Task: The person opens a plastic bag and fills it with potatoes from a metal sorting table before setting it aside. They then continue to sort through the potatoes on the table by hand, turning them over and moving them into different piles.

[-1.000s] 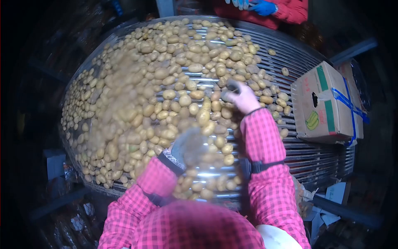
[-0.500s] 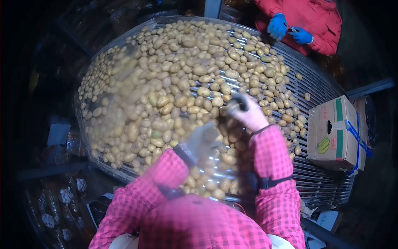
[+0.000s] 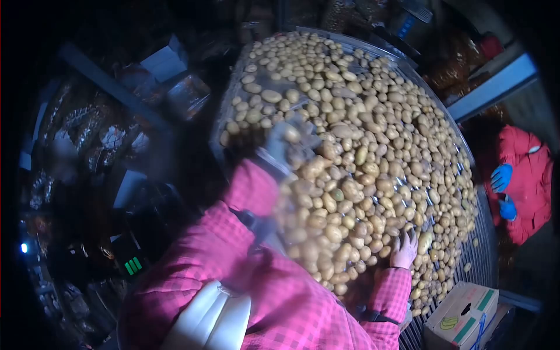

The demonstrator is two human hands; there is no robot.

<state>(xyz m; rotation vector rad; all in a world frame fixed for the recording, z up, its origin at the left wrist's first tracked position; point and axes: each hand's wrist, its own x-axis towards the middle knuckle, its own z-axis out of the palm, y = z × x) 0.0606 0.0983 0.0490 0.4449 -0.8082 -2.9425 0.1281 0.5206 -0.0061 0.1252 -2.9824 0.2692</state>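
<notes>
A large heap of potatoes (image 3: 361, 157) covers the slatted table (image 3: 487, 245) in front of me. My left hand (image 3: 290, 142), in a grey glove, reaches over the left side of the heap. It is blurred; a potato (image 3: 291, 133) shows at its palm, but whether the fingers grip it I cannot make out. My right hand (image 3: 403, 251) lies on the potatoes nearer the right edge, palm down with fingers spread. It appears to hold nothing.
A banana carton (image 3: 461, 315) with blue strapping stands at the lower right. Beyond the right edge is a person in a red jacket (image 3: 528, 175) with blue gloves (image 3: 500, 178). A metal beam (image 3: 496, 87) crosses the upper right; boxes (image 3: 165, 60) lie at upper left.
My view has turned to the left. My left hand has moved out to the heap's left side. My right hand, bent over the potatoes before, now rests on them with fingers spread.
</notes>
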